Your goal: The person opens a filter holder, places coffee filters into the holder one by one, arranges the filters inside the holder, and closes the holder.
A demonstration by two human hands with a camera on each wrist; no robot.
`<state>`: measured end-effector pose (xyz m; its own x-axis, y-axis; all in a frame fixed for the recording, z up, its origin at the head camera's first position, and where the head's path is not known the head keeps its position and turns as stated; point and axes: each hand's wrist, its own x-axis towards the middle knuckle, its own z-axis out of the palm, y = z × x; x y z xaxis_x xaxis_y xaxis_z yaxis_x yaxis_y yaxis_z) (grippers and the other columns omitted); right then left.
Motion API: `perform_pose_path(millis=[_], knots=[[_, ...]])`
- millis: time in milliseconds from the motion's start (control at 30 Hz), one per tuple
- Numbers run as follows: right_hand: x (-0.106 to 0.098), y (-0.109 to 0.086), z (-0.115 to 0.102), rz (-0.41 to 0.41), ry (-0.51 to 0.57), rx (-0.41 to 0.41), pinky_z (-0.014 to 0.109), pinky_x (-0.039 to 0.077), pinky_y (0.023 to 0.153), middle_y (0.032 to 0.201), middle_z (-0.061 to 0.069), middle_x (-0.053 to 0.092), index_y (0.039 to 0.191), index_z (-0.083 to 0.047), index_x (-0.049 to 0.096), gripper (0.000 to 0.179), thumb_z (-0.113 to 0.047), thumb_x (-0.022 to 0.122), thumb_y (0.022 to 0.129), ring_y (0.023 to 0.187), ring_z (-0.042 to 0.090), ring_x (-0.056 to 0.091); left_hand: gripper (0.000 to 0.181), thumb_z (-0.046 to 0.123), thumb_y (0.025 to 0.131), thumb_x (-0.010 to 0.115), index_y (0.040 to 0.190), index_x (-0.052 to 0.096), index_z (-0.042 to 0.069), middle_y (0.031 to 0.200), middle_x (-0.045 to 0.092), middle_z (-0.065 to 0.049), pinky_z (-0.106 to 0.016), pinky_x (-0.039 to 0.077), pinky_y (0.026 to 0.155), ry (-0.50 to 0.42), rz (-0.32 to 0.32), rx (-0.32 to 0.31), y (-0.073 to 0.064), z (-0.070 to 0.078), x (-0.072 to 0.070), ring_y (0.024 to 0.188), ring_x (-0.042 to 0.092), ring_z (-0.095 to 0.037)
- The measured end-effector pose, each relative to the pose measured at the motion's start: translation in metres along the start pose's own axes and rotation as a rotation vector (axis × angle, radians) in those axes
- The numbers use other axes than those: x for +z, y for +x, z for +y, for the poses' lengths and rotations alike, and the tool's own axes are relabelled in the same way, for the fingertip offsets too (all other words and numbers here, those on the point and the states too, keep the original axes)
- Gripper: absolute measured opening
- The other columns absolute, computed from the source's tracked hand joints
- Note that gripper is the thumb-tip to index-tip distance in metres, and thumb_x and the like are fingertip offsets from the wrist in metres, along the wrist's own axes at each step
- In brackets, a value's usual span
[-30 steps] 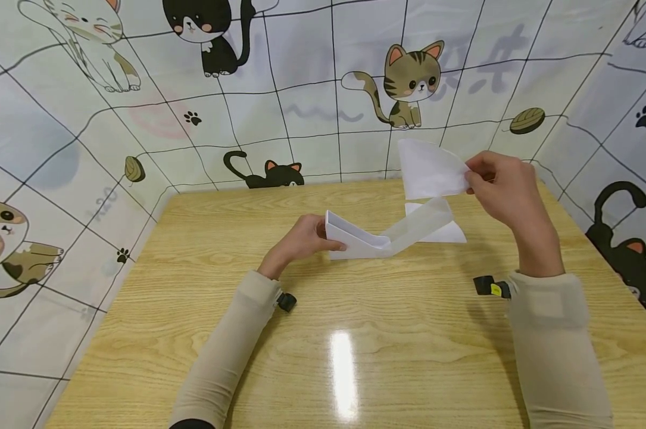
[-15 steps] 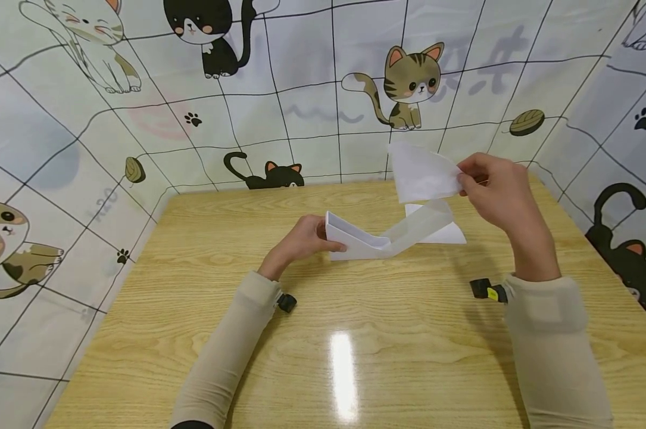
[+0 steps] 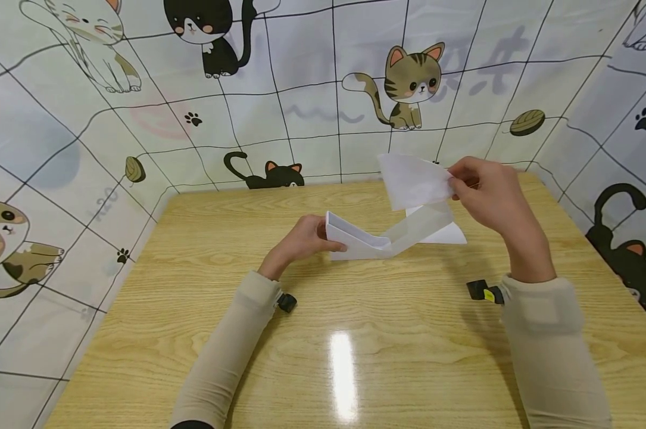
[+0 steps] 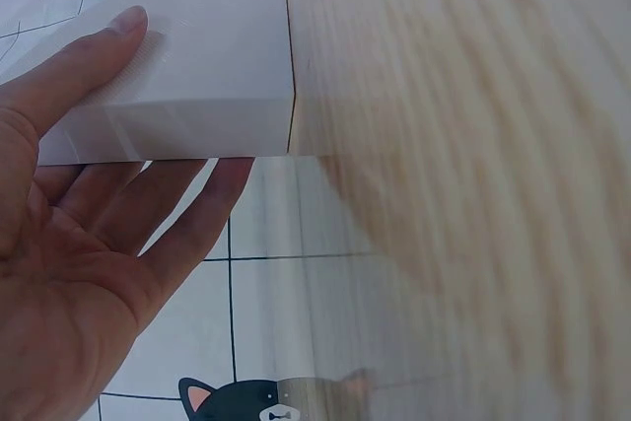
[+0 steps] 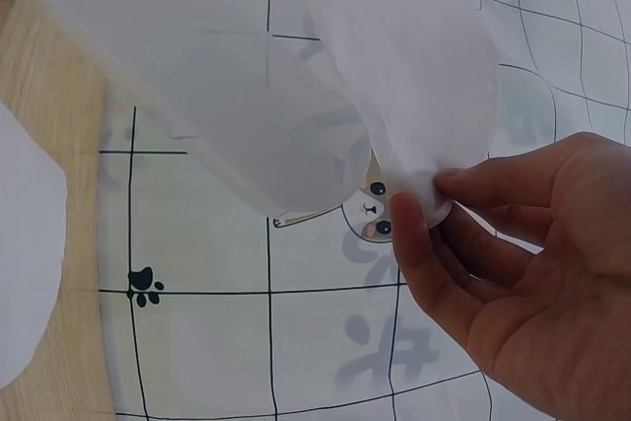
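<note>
My left hand (image 3: 303, 239) grips the closed end of a slim white box (image 3: 360, 245), thumb on one face and fingers on the other. In the left wrist view the box (image 4: 197, 56) stands edge-on to the table. A translucent flap (image 3: 418, 227) slants up from its right end. Between thumb and fingertips, my right hand (image 3: 486, 192) pinches the corner of a thin white fan-shaped paper (image 3: 412, 182) with a curved edge, perhaps a filter paper. It hangs above the flap; in the right wrist view the paper (image 5: 419, 76) partly overlaps the flap (image 5: 217, 76).
Another white paper (image 3: 446, 236) with a rounded edge lies on the table behind the flap. The wood-grain table (image 3: 301, 333) meets a cat-printed cloth wall (image 3: 312, 107) at the back and sides. Small black devices (image 3: 286, 302) sit on both cuffs.
My right hand has moved left and slightly down, bringing the pinched paper lower and nearer the box and flap. The left hand and box have stayed in place.
</note>
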<state>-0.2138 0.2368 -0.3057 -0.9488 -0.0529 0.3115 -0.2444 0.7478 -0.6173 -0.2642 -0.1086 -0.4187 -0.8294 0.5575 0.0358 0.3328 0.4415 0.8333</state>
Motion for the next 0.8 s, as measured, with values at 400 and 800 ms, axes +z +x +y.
perform_pose_path(millis=[400,800], knots=[[0.007,0.000,-0.004,-0.023,0.024,-0.043,0.007,0.043,0.064,0.108,0.025,0.074,0.113,0.002,0.071,0.018,-0.010,0.062,0.102,0.087,0.032,0.071,0.035,0.018,0.085,0.087,0.117,0.074,0.010,0.115,0.078,-0.007,-0.032,0.060,0.084,-0.007,0.004,-0.005,0.000,-0.002,0.000,0.099,0.076,-0.018],[0.015,-0.001,-0.014,-0.042,0.033,-0.095,0.010,0.044,0.065,0.101,0.022,0.075,0.111,0.000,0.073,0.015,-0.008,0.064,0.101,0.081,0.028,0.070,0.033,0.017,0.086,0.086,0.117,0.075,0.010,0.114,0.078,-0.007,-0.032,0.060,0.082,-0.011,0.000,-0.008,0.001,0.000,0.000,0.098,0.076,-0.018]])
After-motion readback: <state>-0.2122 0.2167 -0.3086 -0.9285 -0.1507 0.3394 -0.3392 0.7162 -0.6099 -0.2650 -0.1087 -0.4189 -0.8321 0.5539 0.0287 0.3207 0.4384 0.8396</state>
